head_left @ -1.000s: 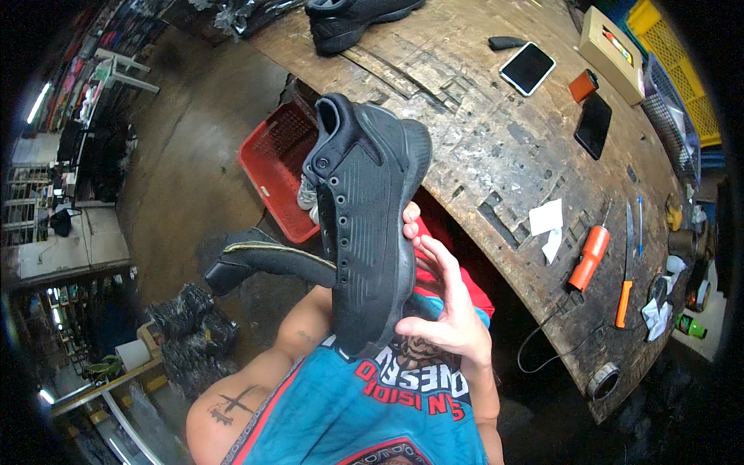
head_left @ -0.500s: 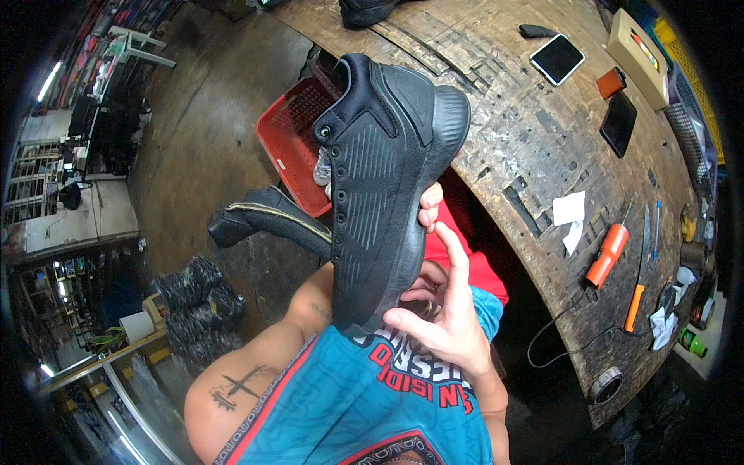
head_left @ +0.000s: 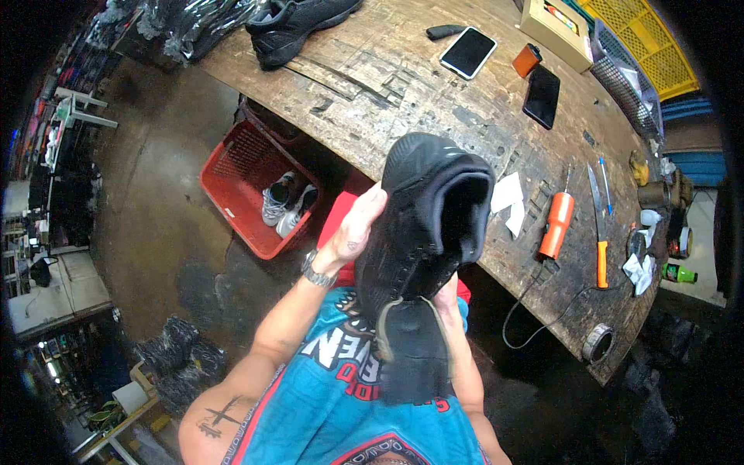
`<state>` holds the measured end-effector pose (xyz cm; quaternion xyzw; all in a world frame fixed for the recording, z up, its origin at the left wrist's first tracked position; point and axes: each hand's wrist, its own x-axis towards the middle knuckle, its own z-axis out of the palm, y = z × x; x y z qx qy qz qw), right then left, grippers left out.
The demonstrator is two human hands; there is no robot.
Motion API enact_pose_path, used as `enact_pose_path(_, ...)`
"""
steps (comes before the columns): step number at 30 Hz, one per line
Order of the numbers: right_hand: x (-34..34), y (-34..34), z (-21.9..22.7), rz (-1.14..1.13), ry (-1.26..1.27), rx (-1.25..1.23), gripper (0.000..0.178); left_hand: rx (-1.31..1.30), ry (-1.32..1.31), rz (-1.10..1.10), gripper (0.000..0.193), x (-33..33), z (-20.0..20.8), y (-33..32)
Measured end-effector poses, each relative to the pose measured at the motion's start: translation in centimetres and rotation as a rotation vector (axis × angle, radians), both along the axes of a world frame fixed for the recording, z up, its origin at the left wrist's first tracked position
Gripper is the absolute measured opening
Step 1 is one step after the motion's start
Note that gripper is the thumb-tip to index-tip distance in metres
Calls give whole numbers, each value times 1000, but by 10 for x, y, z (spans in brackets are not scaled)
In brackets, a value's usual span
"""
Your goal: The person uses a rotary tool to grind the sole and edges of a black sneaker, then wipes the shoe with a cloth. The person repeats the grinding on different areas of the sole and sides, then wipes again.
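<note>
We hold the black sneaker [head_left: 422, 174] by the worktop's [head_left: 341, 105] near edge, opening facing us. The left hand [head_left: 359, 225] is clamped on its side, apparently for support; we cannot tell the mostly hidden right hand [head_left: 446, 297]'s grip. The tongue [head_left: 415, 349] hangs outward, leaving the collar clear.

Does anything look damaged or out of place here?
Yes. The held black sneaker's tongue flops outward toward the wearer's body instead of lying inside the opening, and no lace shows. The wooden workbench top also looks damaged: scarred, stained and gouged.
</note>
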<state>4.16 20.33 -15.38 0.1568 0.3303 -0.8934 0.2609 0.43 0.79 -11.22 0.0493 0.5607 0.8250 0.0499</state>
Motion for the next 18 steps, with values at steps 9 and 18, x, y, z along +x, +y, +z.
enact_pose_path(9,21,23,-2,53,-165,-65,56,179,-67,-47,59,17,19,26)
enact_pose_path(18,-10,13,10,34,-62,-79,61,-107,35,-19,78,6,8,7)
